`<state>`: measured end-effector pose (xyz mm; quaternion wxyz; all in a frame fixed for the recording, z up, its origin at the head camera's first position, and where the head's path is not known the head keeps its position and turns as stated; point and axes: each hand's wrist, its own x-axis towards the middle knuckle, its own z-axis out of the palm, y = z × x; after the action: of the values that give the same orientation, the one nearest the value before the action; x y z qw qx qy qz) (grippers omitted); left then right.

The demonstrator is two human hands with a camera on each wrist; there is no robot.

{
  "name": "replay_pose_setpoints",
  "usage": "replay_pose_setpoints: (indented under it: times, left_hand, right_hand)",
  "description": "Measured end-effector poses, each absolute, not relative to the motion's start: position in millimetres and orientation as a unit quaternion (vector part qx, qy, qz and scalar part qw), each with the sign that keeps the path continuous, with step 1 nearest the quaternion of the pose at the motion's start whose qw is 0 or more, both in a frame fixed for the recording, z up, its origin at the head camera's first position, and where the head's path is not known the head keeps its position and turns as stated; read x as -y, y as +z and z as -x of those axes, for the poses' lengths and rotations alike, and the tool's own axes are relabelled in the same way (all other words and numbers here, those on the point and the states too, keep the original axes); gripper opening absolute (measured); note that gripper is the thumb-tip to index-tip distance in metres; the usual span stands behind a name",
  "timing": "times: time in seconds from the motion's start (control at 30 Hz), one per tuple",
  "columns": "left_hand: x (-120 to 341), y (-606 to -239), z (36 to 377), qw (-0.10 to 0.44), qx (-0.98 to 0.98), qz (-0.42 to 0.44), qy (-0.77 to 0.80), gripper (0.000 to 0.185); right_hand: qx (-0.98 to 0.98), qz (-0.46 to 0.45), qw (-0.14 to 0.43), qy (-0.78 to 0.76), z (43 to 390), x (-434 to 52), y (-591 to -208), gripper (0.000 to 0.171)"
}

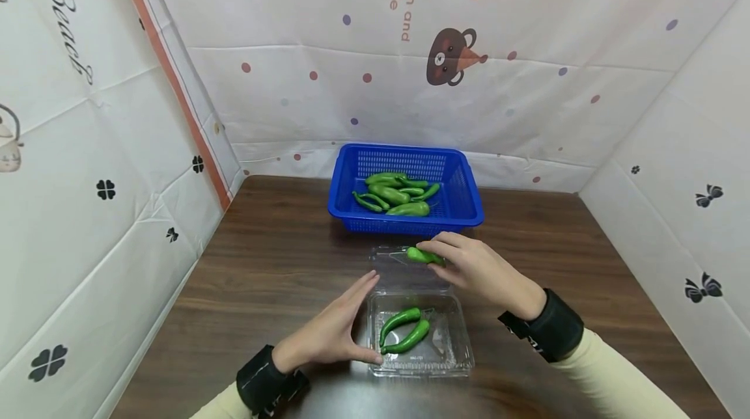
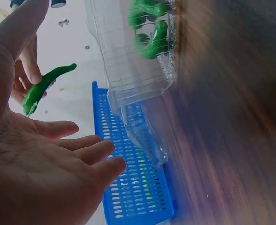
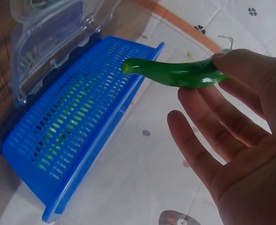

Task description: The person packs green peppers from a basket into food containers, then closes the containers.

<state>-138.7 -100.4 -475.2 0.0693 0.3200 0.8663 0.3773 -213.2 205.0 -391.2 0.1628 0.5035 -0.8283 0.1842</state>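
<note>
My right hand (image 1: pixel 477 269) pinches a green pepper (image 1: pixel 423 256) between thumb and fingers, above the raised lid of a clear plastic box (image 1: pixel 418 372). In the right wrist view the same curved pepper (image 3: pixel 175 75) points away from the fingertips. Two more green peppers (image 1: pixel 410 337) lie inside the box. My left hand (image 1: pixel 334 328) is beside the box's left side with thumb and fingers spread, holding nothing; in the left wrist view its palm (image 2: pixel 44 164) is bare. Whether the left thumb touches the box rim I cannot tell.
A blue perforated basket (image 1: pixel 410 226) with several green peppers (image 1: pixel 389 194) stands behind the box, near the back edge of the brown wooden table (image 1: pixel 263 250). White printed sheets (image 1: pixel 310 100) hang behind and at both sides. The box lid (image 1: pixel 404 276) lies folded back toward the basket.
</note>
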Motion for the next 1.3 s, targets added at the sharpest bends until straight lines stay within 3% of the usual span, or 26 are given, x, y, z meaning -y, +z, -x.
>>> replay_pose_setpoints:
  times: [0.4, 0.57, 0.8, 1.3]
  left_hand:
    - [97.3, -479.0, 132.0, 0.082, -0.869, -0.326, 0.363, 0.139]
    - [96.5, -479.9, 130.9, 0.091, -0.868, -0.331, 0.358, 0.137]
    - [97.4, -481.3, 132.0, 0.101, -0.865, -0.344, 0.350, 0.131]
    - [99.0, -481.9, 135.9, 0.095, -0.862, -0.367, 0.338, 0.128]
  right_hand:
    - [0.819, -0.524, 0.151, 0.179, 200.5, -204.1, -398.0, 0.045]
    - [0.815, -0.532, 0.148, 0.177, 196.9, -204.3, -400.3, 0.038]
    - [0.814, -0.533, 0.148, 0.175, 191.7, -204.1, -403.4, 0.051]
    - [0.811, -0.551, 0.106, 0.165, 181.1, -200.3, -412.4, 0.047]
